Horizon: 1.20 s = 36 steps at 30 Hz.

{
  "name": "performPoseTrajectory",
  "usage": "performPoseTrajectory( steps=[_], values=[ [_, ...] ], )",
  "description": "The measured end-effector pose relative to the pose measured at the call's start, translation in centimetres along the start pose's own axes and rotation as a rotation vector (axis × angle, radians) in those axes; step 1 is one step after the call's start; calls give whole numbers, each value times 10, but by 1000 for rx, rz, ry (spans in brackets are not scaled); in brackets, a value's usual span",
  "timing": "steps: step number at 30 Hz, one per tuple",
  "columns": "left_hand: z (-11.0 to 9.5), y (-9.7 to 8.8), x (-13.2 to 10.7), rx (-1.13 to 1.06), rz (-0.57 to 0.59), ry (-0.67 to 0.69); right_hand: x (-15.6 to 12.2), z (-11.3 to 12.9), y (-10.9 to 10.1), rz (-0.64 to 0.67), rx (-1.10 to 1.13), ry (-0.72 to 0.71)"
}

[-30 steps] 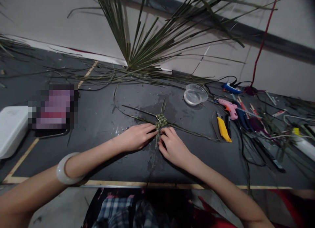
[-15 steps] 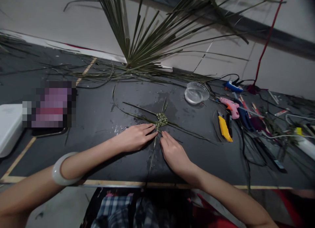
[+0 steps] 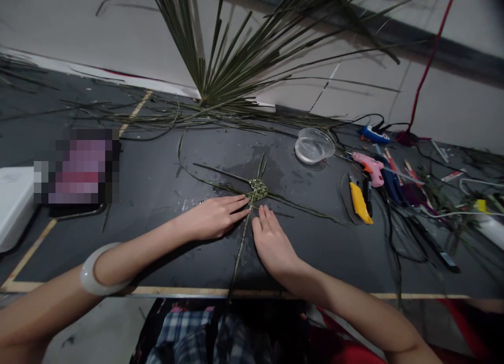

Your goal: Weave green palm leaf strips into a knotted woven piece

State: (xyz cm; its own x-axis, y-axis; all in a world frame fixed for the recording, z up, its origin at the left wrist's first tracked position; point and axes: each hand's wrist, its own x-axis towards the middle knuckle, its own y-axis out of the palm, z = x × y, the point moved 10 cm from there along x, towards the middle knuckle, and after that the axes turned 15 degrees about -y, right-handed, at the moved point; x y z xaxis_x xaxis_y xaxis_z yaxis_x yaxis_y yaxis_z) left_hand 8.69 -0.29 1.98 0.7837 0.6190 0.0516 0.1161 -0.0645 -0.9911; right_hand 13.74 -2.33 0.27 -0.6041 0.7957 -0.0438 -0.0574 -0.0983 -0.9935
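Note:
A small green piece woven from palm-leaf strips (image 3: 258, 190) lies flat on the dark table, with loose strip ends fanning out on all sides. My left hand (image 3: 214, 217) rests palm down at its lower left, fingers stretched out and the tips on its edge. Just below the weave, my right hand (image 3: 273, 243) lies flat with its fingers extended, the tips beside the lower strips. One long strip (image 3: 238, 254) runs between my hands toward the table's front edge. Whether my fingertips pin any thin strip is too small to tell.
A palm-leaf fan (image 3: 220, 75) leans against the wall behind scattered strips. To the right are a clear plastic tub (image 3: 313, 146), a pink glue gun (image 3: 369, 167), a yellow-handled cutter (image 3: 360, 202) and cables. A blurred-out device (image 3: 79, 170) and white box (image 3: 16, 206) are at left.
My right hand has shifted slightly left and up, its fingertips nearer the weave. The long lower strip shows more clearly between my hands. My left hand has barely moved.

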Motion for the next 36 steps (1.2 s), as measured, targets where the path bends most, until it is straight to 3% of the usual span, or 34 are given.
performPoseTrajectory(
  steps=[6, 15, 28, 36],
  values=[
    [-4, -3, 1, -33, -12, 23, -1, -1, -1, -13, 7, -31],
    [-6, -7, 1, -102, -23, 40, 0, -7, -17, -91, 95, 54],
    [-10, 0, -2, -56, 70, 70, 3, -8, -25, -68, 102, 108],
    [-8, -4, -1, -85, 49, 43, -2, -23, -38, -111, 263, 12]
  ],
)
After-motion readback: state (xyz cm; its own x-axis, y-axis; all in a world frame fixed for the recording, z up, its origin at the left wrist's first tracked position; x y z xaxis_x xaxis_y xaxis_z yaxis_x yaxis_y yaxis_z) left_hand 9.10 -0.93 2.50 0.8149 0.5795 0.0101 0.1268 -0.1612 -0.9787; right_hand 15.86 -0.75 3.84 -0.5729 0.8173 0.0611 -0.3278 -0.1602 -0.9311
